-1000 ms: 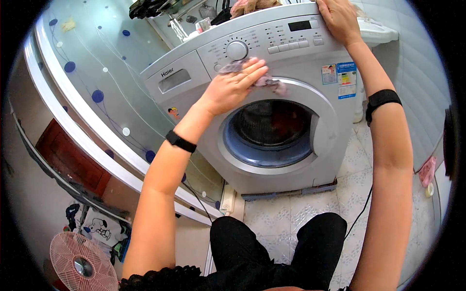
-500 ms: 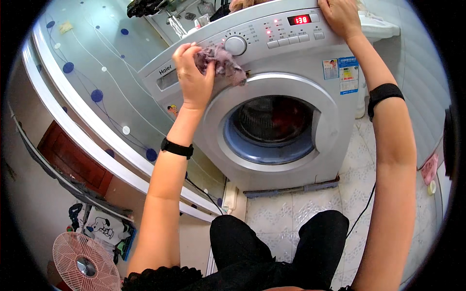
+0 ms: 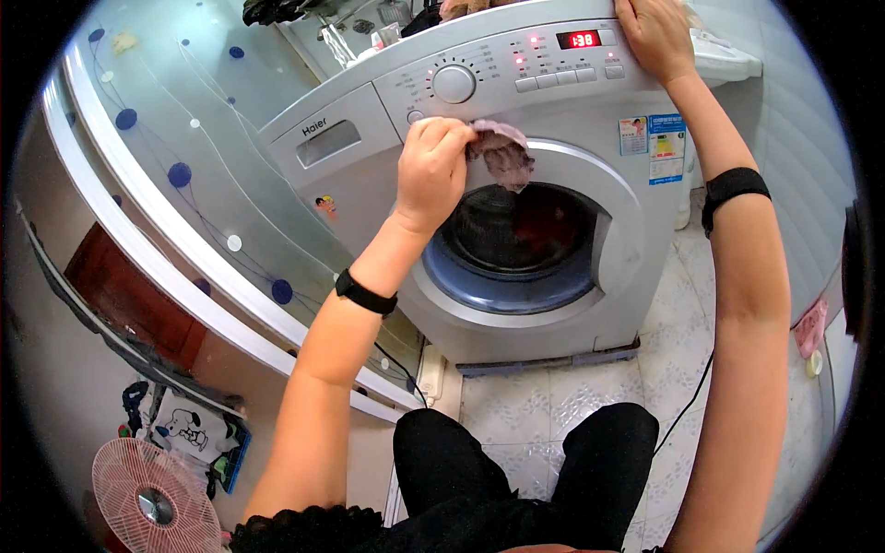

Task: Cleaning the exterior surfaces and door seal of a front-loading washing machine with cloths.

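A silver front-loading washing machine (image 3: 369, 138) stands before me, its round door (image 3: 608, 194) closed and dark reddish laundry faintly visible behind the glass. My left hand (image 3: 431, 173) is closed on a crumpled greyish-purple cloth (image 3: 502, 155), which hangs over the top of the door rim, just below the control dial (image 3: 454, 84). My right hand (image 3: 656, 37) rests on the machine's top right edge, beside the lit red display (image 3: 583, 40). Its fingers bend over the edge, and their tips are partly cut off by the upper border.
Left of the machine is a dotted glass panel (image 3: 221, 138) with white frame rails. A pink fan (image 3: 155, 498) stands at the lower left. Behind the machine on the right is a white basin (image 3: 728, 57). A black cable (image 3: 684, 405) runs across the tiled floor.
My left hand has moved right and down with the cloth, from beside the dial to the top of the door rim. My right hand stays at the top edge.
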Tool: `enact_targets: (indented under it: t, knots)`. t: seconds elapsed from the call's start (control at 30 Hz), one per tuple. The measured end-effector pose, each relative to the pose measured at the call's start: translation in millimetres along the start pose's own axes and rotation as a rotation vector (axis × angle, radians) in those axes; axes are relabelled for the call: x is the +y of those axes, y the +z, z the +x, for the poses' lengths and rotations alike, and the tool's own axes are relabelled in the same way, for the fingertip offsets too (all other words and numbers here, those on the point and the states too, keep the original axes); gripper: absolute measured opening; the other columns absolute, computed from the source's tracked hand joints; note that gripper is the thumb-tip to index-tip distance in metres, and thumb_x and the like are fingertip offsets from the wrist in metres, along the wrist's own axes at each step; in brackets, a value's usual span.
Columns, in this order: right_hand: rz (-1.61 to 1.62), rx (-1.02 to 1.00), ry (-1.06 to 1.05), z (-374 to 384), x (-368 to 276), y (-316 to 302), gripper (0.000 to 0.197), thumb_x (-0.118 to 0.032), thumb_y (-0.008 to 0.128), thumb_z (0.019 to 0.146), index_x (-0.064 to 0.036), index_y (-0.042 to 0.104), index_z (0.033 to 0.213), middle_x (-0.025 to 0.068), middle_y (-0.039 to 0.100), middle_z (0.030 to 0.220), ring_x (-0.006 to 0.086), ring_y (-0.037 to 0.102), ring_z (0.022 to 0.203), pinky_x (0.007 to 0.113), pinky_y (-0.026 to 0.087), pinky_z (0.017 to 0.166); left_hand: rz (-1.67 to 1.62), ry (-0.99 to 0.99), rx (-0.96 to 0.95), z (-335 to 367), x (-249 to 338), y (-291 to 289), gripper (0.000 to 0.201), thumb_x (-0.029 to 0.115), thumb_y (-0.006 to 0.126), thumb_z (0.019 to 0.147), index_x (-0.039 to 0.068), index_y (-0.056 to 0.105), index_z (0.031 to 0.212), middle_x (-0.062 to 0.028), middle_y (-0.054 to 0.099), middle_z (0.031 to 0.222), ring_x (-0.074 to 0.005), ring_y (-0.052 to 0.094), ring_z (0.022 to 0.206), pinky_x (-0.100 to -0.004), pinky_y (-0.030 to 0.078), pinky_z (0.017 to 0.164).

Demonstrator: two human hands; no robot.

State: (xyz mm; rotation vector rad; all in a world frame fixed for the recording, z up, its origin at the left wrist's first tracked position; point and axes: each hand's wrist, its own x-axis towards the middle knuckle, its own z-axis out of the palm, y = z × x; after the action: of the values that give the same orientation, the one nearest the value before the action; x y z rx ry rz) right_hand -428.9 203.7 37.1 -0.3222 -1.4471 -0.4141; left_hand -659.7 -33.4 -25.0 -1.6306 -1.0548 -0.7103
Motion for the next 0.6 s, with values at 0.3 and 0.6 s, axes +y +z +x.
enact_targets:
  t: [0.3,0.6]
  knots:
    - [0.0,-0.022,-0.007,2,-4,-4,0.02,-0.02,0.05,0.09,-0.0068,0.065,0.092,0.0141,0.063,0.093,0.0345,0.057,0.089,0.043,0.043,0.082,0.165,-0.531,-0.037,0,-80,-81,0.019,0.013,0.06,0.077,0.007,0.057,0.095,-0.011,0.059,0.064,-0.0296,0.058,0.057,-0.0398,0.046,0.055]
    - [-0.053,-0.018,0.011,-3,1,1,0.024,-0.023,0.049,0.092,-0.0068,0.066,0.097,0.0146,0.065,0.1,0.0341,0.058,0.095,0.042,0.043,0.086,0.325,-0.544,-0.413,38,-60,-62,0.112,0.053,0.081,0.064,0.004,0.023,0.147,-0.017,0.068,0.077,-0.0308,0.068,0.073,-0.0393,0.054,0.067]
